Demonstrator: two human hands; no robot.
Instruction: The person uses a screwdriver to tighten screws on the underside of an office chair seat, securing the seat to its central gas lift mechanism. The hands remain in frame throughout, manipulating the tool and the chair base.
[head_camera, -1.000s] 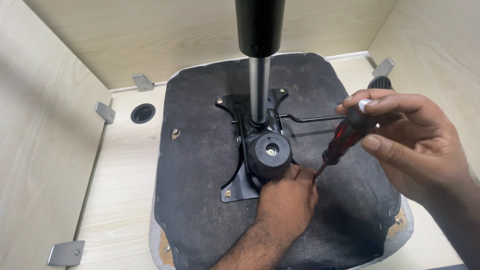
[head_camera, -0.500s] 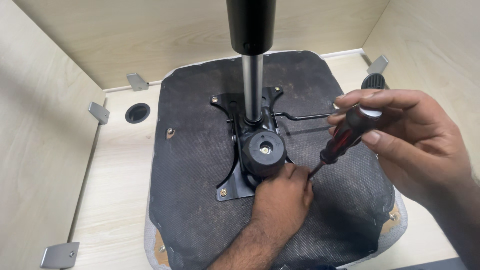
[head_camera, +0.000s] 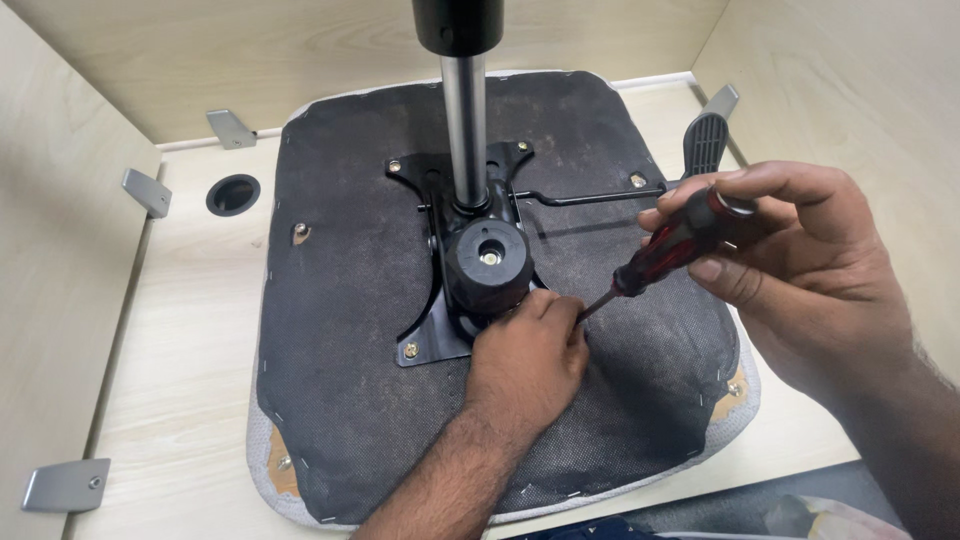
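Note:
An upside-down chair seat (head_camera: 350, 330) with black underside fabric lies on a light wooden surface. A black metal mounting plate (head_camera: 430, 330) with a round knob (head_camera: 487, 262) and a steel gas cylinder (head_camera: 466, 120) is fixed at its centre. My left hand (head_camera: 527, 365) rests on the plate's near right corner, fingers curled over it; what lies under them is hidden. My right hand (head_camera: 800, 270) grips a red and black screwdriver (head_camera: 665, 250), whose tip points down-left to the left hand's fingers.
A black lever (head_camera: 705, 140) with a thin rod (head_camera: 590, 198) sticks out to the right of the plate. Wooden walls enclose the back and both sides, with grey metal brackets (head_camera: 65, 485) and a round hole (head_camera: 232, 194) on the left.
The view has shifted slightly, so the seat and cylinder sit a little differently in frame. Both hands hold the same positions at the plate's near corner.

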